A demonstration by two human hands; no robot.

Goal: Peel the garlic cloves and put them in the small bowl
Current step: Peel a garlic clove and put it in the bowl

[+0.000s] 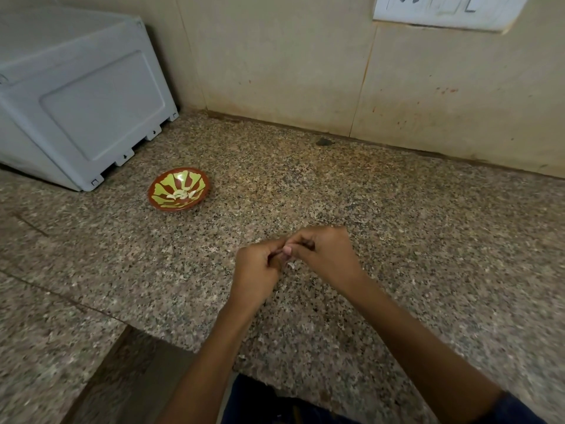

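Head view: your left hand (256, 264) and right hand (321, 255) pinch one garlic clove (287, 255) together; it's light, slippery, so grip its ends.

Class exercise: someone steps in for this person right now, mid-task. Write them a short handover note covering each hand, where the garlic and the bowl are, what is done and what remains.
Left hand: fingers curled, pinching a garlic clove low over the countertop.
Right hand: fingers curled on the same clove, apparently picking at its skin; the clove is mostly hidden between the hands.
A pale scrap, probably peel, shows just below the fingers.
Small bowl: on the countertop, ahead and to the left, near the white appliance.
Done: a few peeled cloves lie in the bowl.
Left: finish peeling this clove and drop it in the bowl. No other unpeeled cloves are visible.
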